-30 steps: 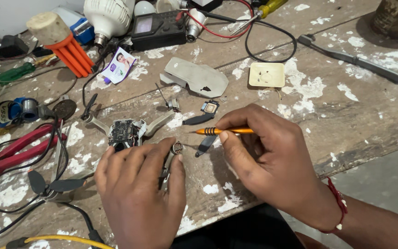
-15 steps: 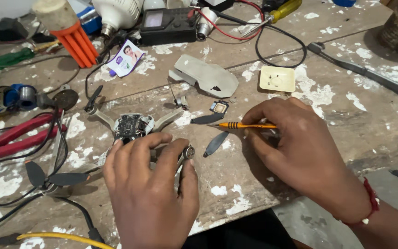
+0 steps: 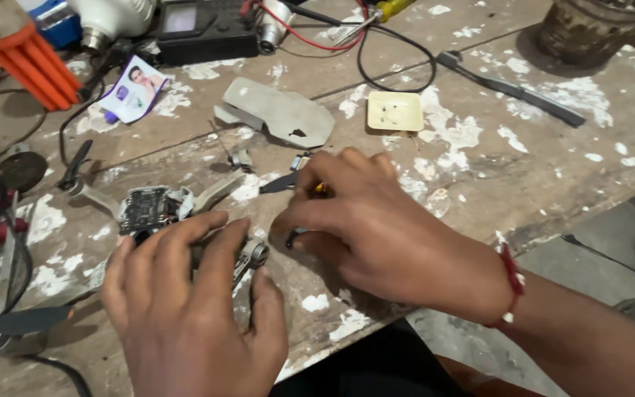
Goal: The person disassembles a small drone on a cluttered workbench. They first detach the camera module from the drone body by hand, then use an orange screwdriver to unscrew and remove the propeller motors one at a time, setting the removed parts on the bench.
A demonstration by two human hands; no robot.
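Seen on the worn wooden workbench splashed with white paint [image 3: 479,169]: a small opened drone with a bare dark circuit board and grey folding arms [image 3: 148,209], lying near the front edge, left of centre. Left hand [image 3: 185,309] laid flat over the drone's near side, fingers spread a little apart and pressing down, fingertips touching the body just beside the small round silver motor [image 3: 256,254] on one arm. Right hand [image 3: 384,235] placed just to the right of the drone, fingers curled together and closed on a thin orange-handled screwdriver [image 3: 320,189], only a small piece of orange visible between the fingers; tip hidden under the hand, so contact with the drone could not be told. Red thread bracelet [image 3: 512,283] worn on the right wrist. Just beyond the right hand, a dark propeller blade [image 3: 279,184] lying on the wood. Further back, a flat grey plastic cover plate [image 3: 281,114], and to its right a small cream square plastic piece with tiny holes [image 3: 395,110]. At the far left corner, an orange ribbed plastic part [image 3: 27,62]; near it, a black box-shaped meter with a small screen [image 3: 203,26] with red and black wires. At the far right corner, a rusty round metal can [image 3: 597,29].
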